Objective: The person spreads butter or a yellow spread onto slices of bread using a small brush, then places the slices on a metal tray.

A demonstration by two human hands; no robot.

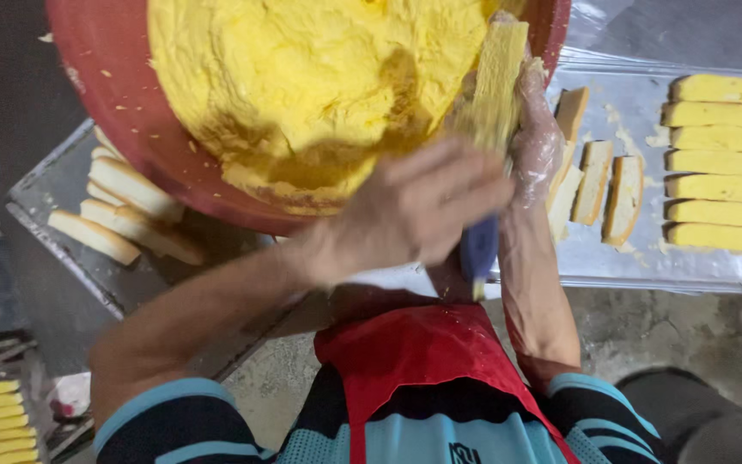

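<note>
Red apron below red basin (yellow batter inside).

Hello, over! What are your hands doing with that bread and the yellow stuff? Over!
Left hand grips a blue-handled tool. Right hand, in a clear glove, holds a bread slice upright against the yellow spread in the red bowl. Nothing blocking.

Two metal trays are being carried by a grey concrete floor. The right metal tray is being loaded with a column of yellow-coated slices and some upright bread slices. On the left metal tray, plain bread slices are being kept in a stack.
</note>
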